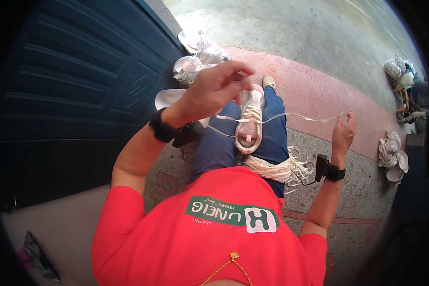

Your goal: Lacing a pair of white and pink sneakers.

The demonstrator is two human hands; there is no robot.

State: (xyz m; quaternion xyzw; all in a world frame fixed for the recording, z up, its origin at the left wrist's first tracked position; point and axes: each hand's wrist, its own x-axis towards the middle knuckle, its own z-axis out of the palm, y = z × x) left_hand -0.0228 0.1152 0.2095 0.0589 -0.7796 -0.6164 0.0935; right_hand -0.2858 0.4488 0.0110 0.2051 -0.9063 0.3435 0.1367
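- A light-coloured shoe [249, 129] lies on the seated person's lap, over the blue jeans [275, 138], its toe pointing toward twelve o'clock and its opening toward six.
- A pale lace [305, 117] crosses the shoe's upper and runs out toward three o'clock in a slightly wavy line; more lace loops out on the nine o'clock side.
- The right hand [344, 133], well apart from the shoe at three o'clock, has thumb and fingertips pinched together on the far end of that lace.
- The left hand [219, 88] is raised near the toe, at about eleven o'clock from the shoe, its fingers loosely curled and partly blurred; whether they have hold of anything cannot be told.
- A bundle of pale laces [269, 168] lies across the thigh at five o'clock from the shoe, its loose strands spreading toward four.
- A pile of white shoes [202, 55] sits on the floor at eleven o'clock, beside a dark blue door [81, 71].
- More pale footwear [391, 152] is heaped between three and four o'clock, well beyond the right hand.
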